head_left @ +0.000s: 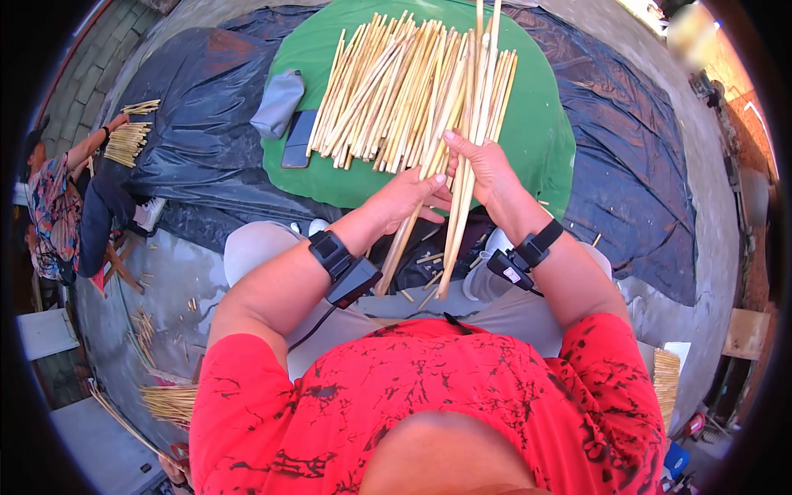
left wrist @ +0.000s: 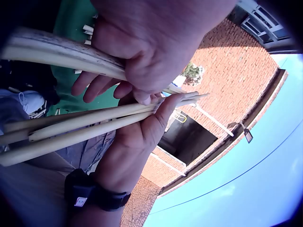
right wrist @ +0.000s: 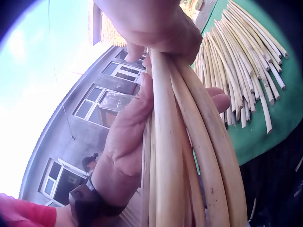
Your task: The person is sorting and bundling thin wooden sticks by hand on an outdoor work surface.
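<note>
Red shirt: it lies nearest to the head camera, a bright shirt (head_left: 429,375) with dark crack-like markings, worn by the person who is seated.
Left hand: the left hand (head_left: 412,196) grips the left sticks (head_left: 399,247), with thumb on one side and several fingers spread out under them.
Right hand: the right hand (head_left: 488,172) is closed around the right sticks (head_left: 454,243), and the thumb presses along them, close beside the left hand.
Held sticks: both groups are pale, long and slim, over the lap; their lower ends stand apart, and the upper parts come together in front of the pile. How many they are, I cannot tell.
Pile: many sticks (head_left: 388,95) rest side by side on a green cloth (head_left: 540,153), some crossing over others.
Beside the pile: a dark phone (head_left: 298,140) and a grey pouch (head_left: 279,103) are at its left on the cloth.
Ground: black sheeting (head_left: 619,165) spreads around the cloth, and short pieces are scattered near the feet.
Left side: another person (head_left: 56,206) in a patterned shirt reaches to a small bundle (head_left: 128,144) on the sheeting.
Wrists: each wrist wears a black strap with a device.
</note>
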A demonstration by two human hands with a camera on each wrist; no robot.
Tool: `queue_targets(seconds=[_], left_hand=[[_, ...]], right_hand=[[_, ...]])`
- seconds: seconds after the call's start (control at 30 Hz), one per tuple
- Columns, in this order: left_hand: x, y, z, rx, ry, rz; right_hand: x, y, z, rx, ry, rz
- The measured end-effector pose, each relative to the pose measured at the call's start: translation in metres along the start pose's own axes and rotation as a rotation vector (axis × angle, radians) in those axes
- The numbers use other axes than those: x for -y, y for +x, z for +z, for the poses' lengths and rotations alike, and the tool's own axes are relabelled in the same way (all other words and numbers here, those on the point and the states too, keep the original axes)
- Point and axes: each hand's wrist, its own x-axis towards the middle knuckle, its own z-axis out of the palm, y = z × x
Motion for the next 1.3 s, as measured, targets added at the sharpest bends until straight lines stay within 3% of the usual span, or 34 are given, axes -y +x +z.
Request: queue_targets(seconds=[0.07,0.23,0.3,0.43,0.53,0.6,0.63,0.7,0.8,0.83,0.9,0.97,1.03,1.1,1.3], left_hand=[[0.01,0.004,0.003,0.11,0.007,-0.076],[0.012,0.004,0.008,0.116,0.069,-0.067],[0.015,0.007,0.002,0.116,0.176,-0.039],[0.005,0.01,-0.007,0.09,0.299,0.102],[-0.01,0.01,-0.011,0.052,0.482,0.149],[-0.016,0.012,-0.007,0.028,0.523,0.163],[-0.016,0.016,-0.005,-0.024,0.523,0.251],[-0.015,0.025,-0.005,-0.073,0.523,0.339],[-0.021,0.038,-0.009,-0.147,0.395,0.493],[-0.025,0.038,-0.011,-0.149,0.393,0.496],[-0.034,0.037,-0.02,-0.349,0.221,0.519],[-0.038,0.032,-0.029,-0.384,0.192,0.56],[-0.039,0.03,-0.035,-0.526,0.07,0.486],[-0.038,0.025,-0.039,-0.519,0.061,0.47],[-0.034,0.023,-0.04,-0.502,0.069,0.419]], right_hand=[[-0.004,-0.003,-0.001,0.07,-0.014,0.145],[-0.002,-0.003,-0.004,0.161,-0.118,0.165],[-0.006,-0.001,-0.005,0.188,-0.077,0.052],[0.006,0.002,0.003,0.301,-0.069,0.071],[0.014,-0.009,0.021,0.284,-0.047,-0.058],[0.016,-0.007,0.024,0.282,0.033,-0.255],[0.019,-0.004,0.026,0.283,0.03,-0.254],[0.024,0.002,0.029,0.191,-0.131,-0.512],[0.038,-0.002,0.023,0.129,-0.126,-0.583],[0.043,-0.004,0.023,0.081,-0.154,-0.65],[0.053,-0.003,0.022,0.06,-0.09,-0.718],[0.069,0.003,0.009,0.004,-0.194,-0.864],[0.082,0.007,-0.011,-0.094,-0.232,-0.911],[0.086,0.023,-0.041,-0.196,-0.261,-1.055],[0.05,0.057,-0.09,-0.335,-0.281,-0.961]])
